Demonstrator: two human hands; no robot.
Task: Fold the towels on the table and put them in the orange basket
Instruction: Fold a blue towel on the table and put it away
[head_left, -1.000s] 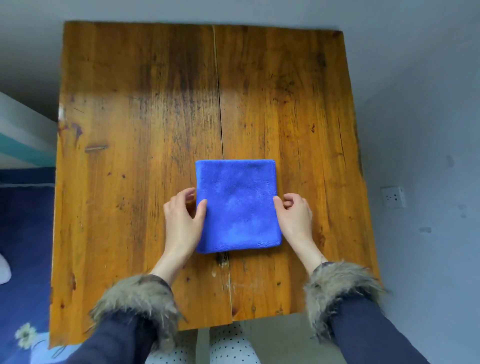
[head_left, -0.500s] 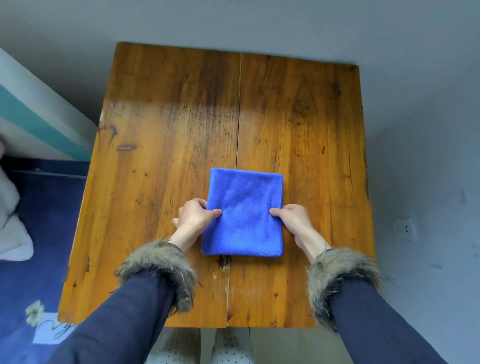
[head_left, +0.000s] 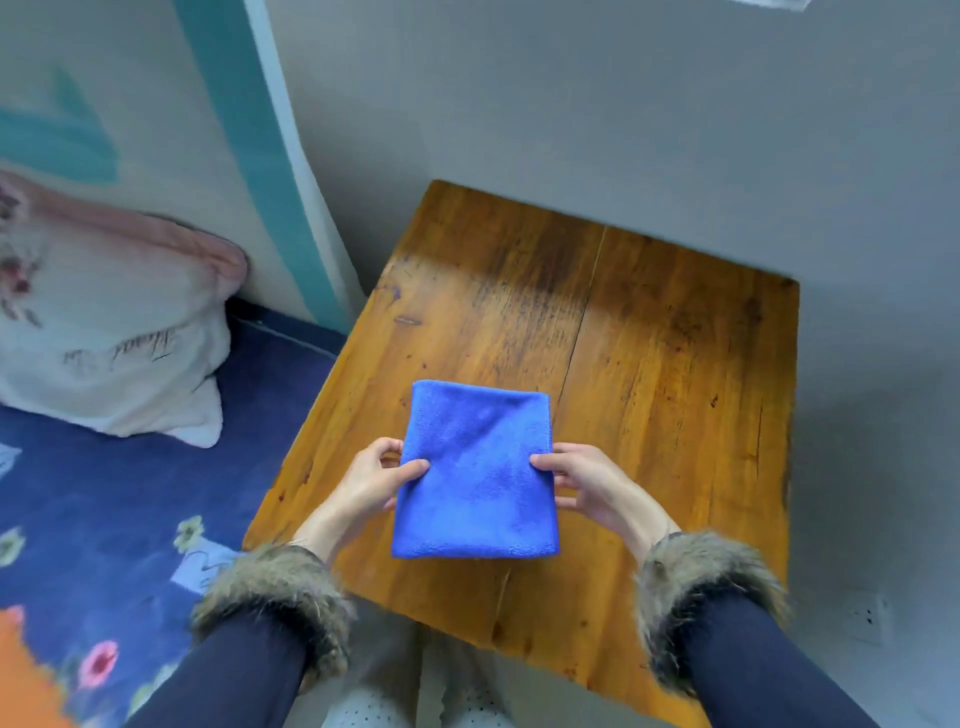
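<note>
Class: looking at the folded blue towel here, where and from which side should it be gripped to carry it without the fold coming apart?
Grip the folded blue towel at the middle of its two side edges, one hand from each side, as the left hand and right hand do: thumbs on top, fingers beneath. Pinching all layers there likely keeps the flat rectangle from unfolding.

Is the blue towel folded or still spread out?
Folded: the blue towel is a compact rectangle, pinched at its sides by the left hand and right hand.

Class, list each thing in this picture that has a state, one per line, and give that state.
Blue microfibre towel: folded into a rectangle, held at both side edges.
Left hand: pinches the towel's left edge.
Right hand: pinches the towel's right edge.
White pillow with pink trim: propped against the wall.
</note>
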